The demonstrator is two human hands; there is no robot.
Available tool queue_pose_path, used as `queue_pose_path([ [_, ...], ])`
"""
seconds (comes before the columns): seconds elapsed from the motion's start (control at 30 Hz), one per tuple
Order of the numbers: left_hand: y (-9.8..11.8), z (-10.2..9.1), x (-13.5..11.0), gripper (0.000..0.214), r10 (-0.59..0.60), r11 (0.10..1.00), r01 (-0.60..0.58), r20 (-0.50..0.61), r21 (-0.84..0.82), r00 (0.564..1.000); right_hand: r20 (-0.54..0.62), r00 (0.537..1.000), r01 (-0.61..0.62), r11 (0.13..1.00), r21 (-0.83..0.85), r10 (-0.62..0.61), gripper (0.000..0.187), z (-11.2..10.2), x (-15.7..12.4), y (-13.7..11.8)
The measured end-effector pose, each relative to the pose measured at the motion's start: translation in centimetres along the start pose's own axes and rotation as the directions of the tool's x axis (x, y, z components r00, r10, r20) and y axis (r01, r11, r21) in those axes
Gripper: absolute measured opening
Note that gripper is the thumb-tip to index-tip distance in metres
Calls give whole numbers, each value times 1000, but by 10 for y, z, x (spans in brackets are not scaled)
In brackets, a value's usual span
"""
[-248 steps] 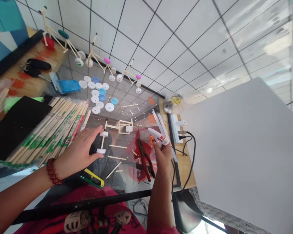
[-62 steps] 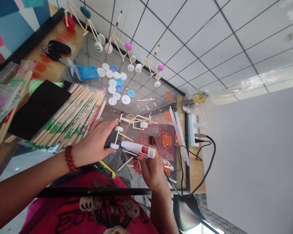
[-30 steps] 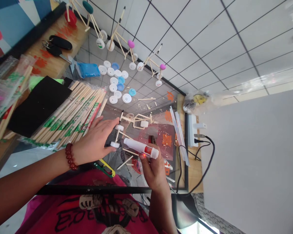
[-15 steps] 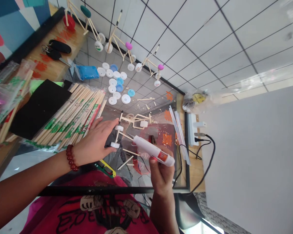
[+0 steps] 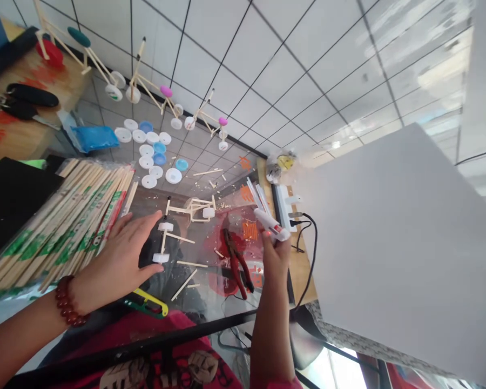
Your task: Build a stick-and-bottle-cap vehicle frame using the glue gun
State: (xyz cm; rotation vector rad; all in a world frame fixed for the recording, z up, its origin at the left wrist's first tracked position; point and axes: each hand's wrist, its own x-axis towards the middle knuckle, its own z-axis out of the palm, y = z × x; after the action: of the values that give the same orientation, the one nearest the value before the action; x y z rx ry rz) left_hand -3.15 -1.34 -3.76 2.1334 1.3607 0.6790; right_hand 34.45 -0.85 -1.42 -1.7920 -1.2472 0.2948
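My left hand (image 5: 123,248), with a beaded bracelet at its wrist, is open with fingers and thumb apart. Just beyond its fingertips lies a small stick frame with two white wheels (image 5: 161,258). My right hand (image 5: 276,256) grips a white glue gun (image 5: 268,222) near the right edge of the glass table. A second frame of sticks (image 5: 192,209) with a white wheel lies behind the wheeled piece. Red-handled pliers (image 5: 235,260) rest between my hands, and loose cut sticks (image 5: 184,284) lie in front.
Bagged chopsticks (image 5: 76,216) lie left. White and blue bottle caps (image 5: 146,150) are grouped farther back, with stick models (image 5: 135,81) along the far edge. A yellow-green cutter (image 5: 149,303) is near the front edge. A power strip (image 5: 284,208) and black cable (image 5: 315,254) are right.
My right hand has drawn the glue gun away from the wheeled piece toward the right edge, uncovering the pliers. My left hand stays open beside the piece. The view has shifted right.
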Motion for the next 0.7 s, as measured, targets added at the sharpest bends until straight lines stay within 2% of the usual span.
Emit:
queue_pose_path([
  [0.17,0,-1,0,93,-4,1000,3,18,28,1000,1,997,-74,997,18,74,54,24,9,27],
  [0.23,1,-3,0,92,-11,1000,11,25,28,1000,28,997,-79,997,20,78,56,24,7,27],
  [0.33,3,-4,0,92,-16,1000,16,21,21,1000,80,994,-78,997,-30,80,64,12,-1,19],
  [0.4,3,-5,1,92,-6,1000,6,23,18,1000,-36,997,-66,992,-111,63,67,3,-15,9],
  [0.43,4,-5,2,92,-3,1000,2,26,19,1000,-151,988,-52,986,-161,27,65,0,-24,2],
  [0.47,4,-6,2,92,-1,1000,0,28,20,1000,-238,970,-14,978,-208,-37,58,-2,-34,-6],
  [0.5,4,-6,3,91,0,1000,0,33,22,999,-267,954,65,966,-250,-134,46,-1,-45,-15],
  [0.53,4,-6,3,91,-1,1000,0,37,23,999,-196,949,188,944,-272,-245,32,1,-55,-24],
  [0.57,4,-6,3,90,-1,1000,0,41,24,999,-6,935,342,905,-252,-354,18,5,-65,-34],
  [0.63,5,-7,3,91,1,1000,-2,45,26,999,367,819,523,836,-165,-441,6,15,-80,-52],
  [0.7,5,-7,3,93,2,1000,-3,44,27,999,558,716,571,812,-122,-419,7,25,-87,-66],
])
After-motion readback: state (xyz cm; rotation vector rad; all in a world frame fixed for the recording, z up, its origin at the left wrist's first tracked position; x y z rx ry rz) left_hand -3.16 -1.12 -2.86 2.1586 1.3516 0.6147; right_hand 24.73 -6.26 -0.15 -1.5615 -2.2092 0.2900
